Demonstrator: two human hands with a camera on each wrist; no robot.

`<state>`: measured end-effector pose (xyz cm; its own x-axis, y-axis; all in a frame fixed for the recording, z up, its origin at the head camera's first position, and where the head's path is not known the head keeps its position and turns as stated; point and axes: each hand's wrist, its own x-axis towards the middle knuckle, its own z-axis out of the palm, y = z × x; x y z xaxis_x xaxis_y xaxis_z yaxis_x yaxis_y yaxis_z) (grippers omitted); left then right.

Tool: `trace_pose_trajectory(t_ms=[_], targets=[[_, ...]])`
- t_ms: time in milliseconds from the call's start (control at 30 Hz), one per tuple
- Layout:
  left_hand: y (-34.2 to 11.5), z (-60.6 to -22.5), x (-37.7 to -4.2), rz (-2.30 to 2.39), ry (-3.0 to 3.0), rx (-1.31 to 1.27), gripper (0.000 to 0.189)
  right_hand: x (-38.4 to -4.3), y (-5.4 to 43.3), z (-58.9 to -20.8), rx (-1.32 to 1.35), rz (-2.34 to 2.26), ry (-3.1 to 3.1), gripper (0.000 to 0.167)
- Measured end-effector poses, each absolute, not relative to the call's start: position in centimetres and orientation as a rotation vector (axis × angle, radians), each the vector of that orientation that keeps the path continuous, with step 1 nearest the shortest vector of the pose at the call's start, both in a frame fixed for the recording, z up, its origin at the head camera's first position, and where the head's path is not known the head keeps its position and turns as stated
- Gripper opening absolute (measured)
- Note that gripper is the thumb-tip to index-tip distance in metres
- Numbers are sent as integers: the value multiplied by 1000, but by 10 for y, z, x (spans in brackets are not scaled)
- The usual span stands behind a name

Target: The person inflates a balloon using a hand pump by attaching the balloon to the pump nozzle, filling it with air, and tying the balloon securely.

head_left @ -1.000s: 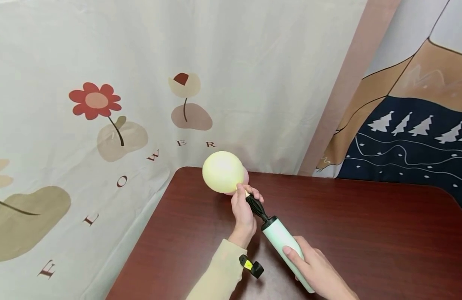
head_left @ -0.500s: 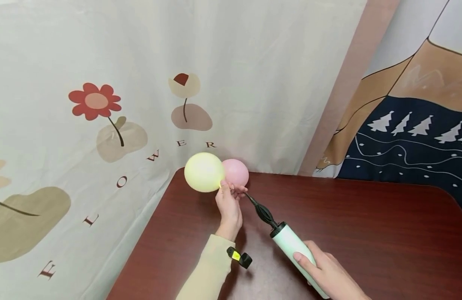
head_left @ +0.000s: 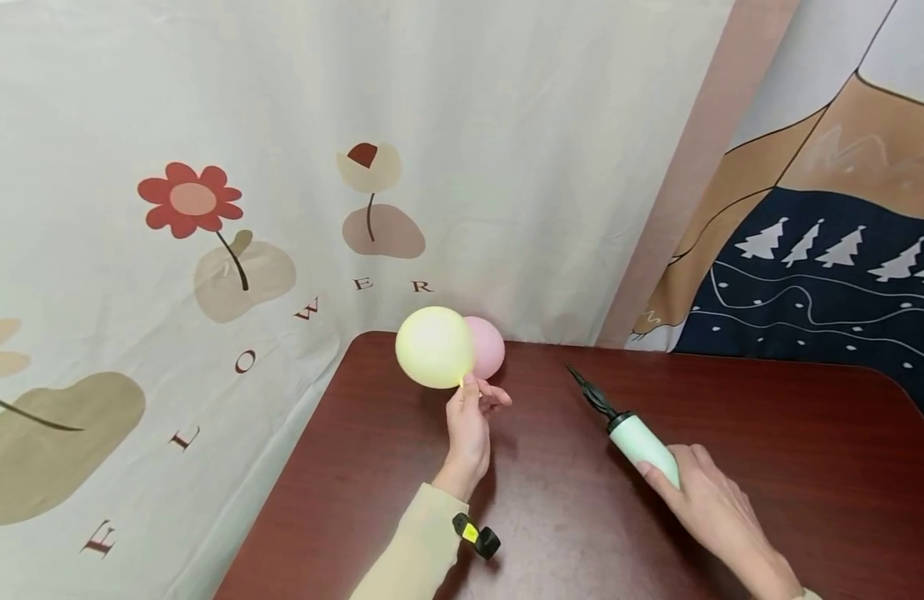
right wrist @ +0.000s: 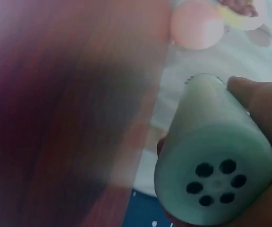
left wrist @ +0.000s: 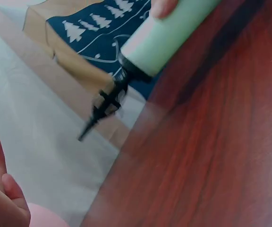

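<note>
An inflated yellow balloon (head_left: 433,346) is pinched at its neck by my left hand (head_left: 471,425), just above the table's far left part. Behind it, partly covered, is a pink balloon (head_left: 488,347). My right hand (head_left: 705,498) grips a pale green balloon pump (head_left: 645,446) by its barrel. The pump's black nozzle (head_left: 592,392) points up and left, apart from both balloons; in the left wrist view the nozzle (left wrist: 105,104) is bare. In the right wrist view the holed end of the pump (right wrist: 216,182) faces the camera.
A dark red-brown wooden table (head_left: 551,517) lies under both hands. A pale printed curtain (head_left: 506,167) hangs along its back and left edges, with a dark blue printed panel (head_left: 829,292) at the right. A black wrist strap piece (head_left: 476,536) juts from the left sleeve.
The pump nozzle has come out of the yellow balloon's neck. My right hand has carried the pump away to the right. The yellow balloon moved left, then slightly back, uncovering more of the pink one.
</note>
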<state>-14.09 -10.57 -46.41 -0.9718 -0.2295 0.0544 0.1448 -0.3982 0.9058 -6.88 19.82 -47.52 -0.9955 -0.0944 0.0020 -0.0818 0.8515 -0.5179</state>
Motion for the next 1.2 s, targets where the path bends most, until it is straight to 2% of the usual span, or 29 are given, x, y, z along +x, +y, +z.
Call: trace_pose_trajectory(t_ms=[267,567,633,867,967,1133,1200], targets=[[-94,-472,-132,-2524,-1668,174,41,-85,218,-488,-219,-665,3117,57],[-83,-472,-124,-2576,-1753,63,46,-92,225,-497,-241,-502,3164,53],[-82,-472,-123,-2576,-1770,34,44,-93,226,-496,-238,-482,3163,54],[-81,-474,-119,-2586,-1837,-50,38,-91,221,-491,-178,-474,3181,74],[-81,-474,-119,-2609,-1854,-96,39,-88,210,-483,-247,-574,3248,63],[-80,-471,-118,-2646,-1899,-277,39,-86,181,-463,-483,-920,3182,29],[-79,-470,-117,-2657,-1918,-358,40,-87,168,-457,-534,-1105,3083,24]])
